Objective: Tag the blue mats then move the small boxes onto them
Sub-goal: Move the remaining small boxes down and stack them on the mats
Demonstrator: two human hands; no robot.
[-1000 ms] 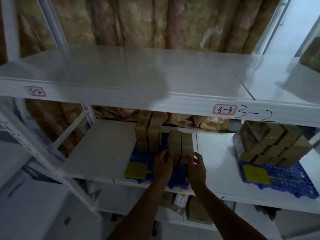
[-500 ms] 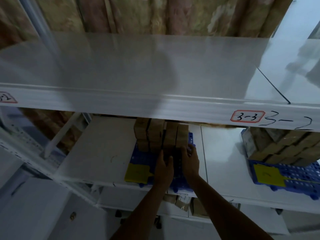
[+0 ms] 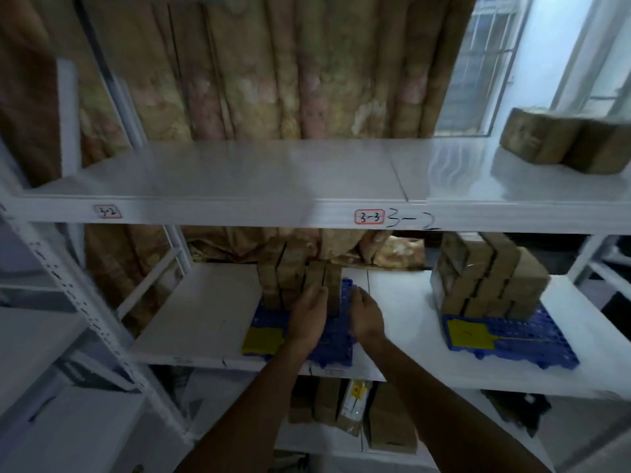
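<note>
Your left hand (image 3: 309, 315) presses flat against the small boxes (image 3: 300, 281) standing on the near blue mat (image 3: 333, 343), gripping nothing. Your right hand (image 3: 365, 314) hovers open just beside them. A yellow tag (image 3: 262, 340) lies on the mat's front corner.

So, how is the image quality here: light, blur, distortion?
Head view: dim overall, brightest at the window; glare on the top shelf near it; shelf lines bow from the wide lens; boxes and both hands look soft.
</note>
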